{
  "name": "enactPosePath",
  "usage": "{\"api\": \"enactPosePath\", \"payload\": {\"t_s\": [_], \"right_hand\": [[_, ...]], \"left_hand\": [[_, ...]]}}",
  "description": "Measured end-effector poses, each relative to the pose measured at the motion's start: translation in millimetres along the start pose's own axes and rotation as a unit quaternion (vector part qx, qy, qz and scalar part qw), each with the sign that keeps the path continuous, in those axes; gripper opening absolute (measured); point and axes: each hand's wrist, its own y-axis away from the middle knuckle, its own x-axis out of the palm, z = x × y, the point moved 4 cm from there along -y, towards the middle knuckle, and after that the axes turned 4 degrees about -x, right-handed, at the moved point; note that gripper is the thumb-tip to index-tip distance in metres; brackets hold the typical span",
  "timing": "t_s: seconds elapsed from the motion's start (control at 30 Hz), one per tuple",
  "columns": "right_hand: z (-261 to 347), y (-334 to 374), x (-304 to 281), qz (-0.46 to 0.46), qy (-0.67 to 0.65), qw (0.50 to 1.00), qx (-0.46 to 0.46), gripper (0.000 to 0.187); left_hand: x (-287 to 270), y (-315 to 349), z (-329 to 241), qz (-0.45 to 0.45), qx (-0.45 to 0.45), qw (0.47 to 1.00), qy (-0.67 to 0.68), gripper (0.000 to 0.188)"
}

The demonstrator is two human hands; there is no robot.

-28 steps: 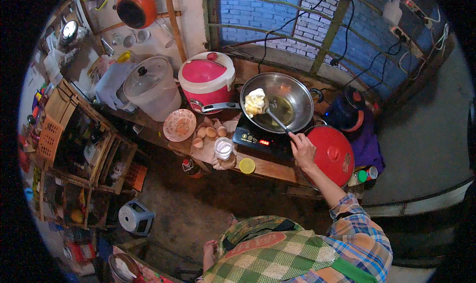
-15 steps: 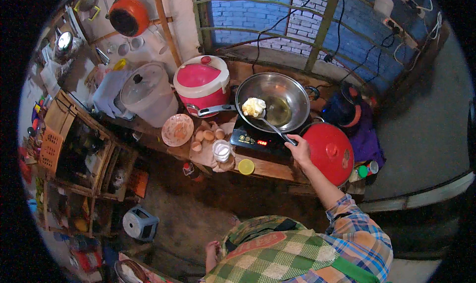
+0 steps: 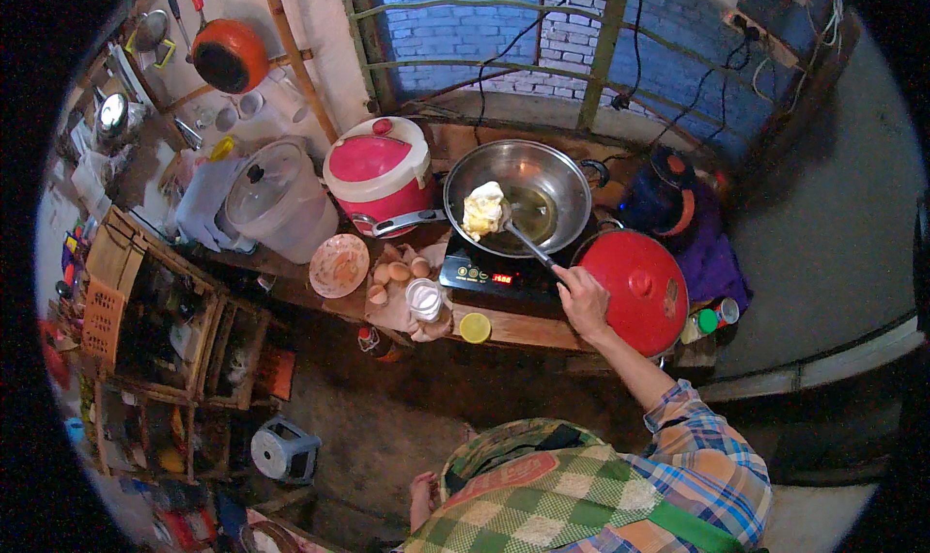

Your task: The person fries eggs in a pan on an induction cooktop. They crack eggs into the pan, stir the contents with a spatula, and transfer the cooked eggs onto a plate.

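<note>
One hand is at work: the right hand, fingers wrapped shut around the dark handle of a spatula. The left hand does not show anywhere in the view, so its state cannot be told.

Taking the steel wok as the landmark, the hand sits just outside its near rim, on the side toward the person, above the front edge of the black induction cooker that carries the wok. From the fingers the spatula's long axis runs up and to the left, crossing the rim and ending over the wok's left half, where its blade carries a pale yellow-white lump of food. The lump sits against the left wall of the wok, well clear of the oil pooled at the bottom.

Right of the wok, touching the hand's far side, lies a red lid. Left of the wok stands a pink rice cooker; near its front lie eggs on a cloth.

Against the picture from half a second back, the grip and the spatula's angle look unchanged, and the lump is in about the same spot on the left side; what shift there is seems to come from the head moving.
</note>
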Motion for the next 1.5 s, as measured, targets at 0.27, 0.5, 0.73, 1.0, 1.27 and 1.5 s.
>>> {"api": "enactPosePath", "payload": {"t_s": [0.27,0.5,0.73,1.0,1.27,1.5], "right_hand": [[2,-5,12,-0.015,0.037,0.999,-0.004,0.033],[35,-8,22,0.000,0.016,0.999,-0.041,0.029],[31,7,0,0.040,0.004,0.997,-0.061,0.028],[9,-8,19,0.113,-0.123,0.981,-0.097,0.029],[49,-13,17,0.109,-0.169,0.973,-0.116,0.030],[46,-16,20,0.107,-0.204,0.966,-0.119,0.031]], "left_hand": [[2,-4,-20,0.066,0.027,0.995,-0.068,0.010],[2,30,-16,0.080,0.029,0.996,0.036,0.013],[10,15,8,0.007,0.133,0.978,0.162,0.010],[9,41,107,-0.116,0.189,0.967,0.123,0.010],[1,44,158,-0.174,0.265,0.946,-0.073,0.014],[10,53,131,-0.155,0.101,0.979,0.086,0.020]]}}
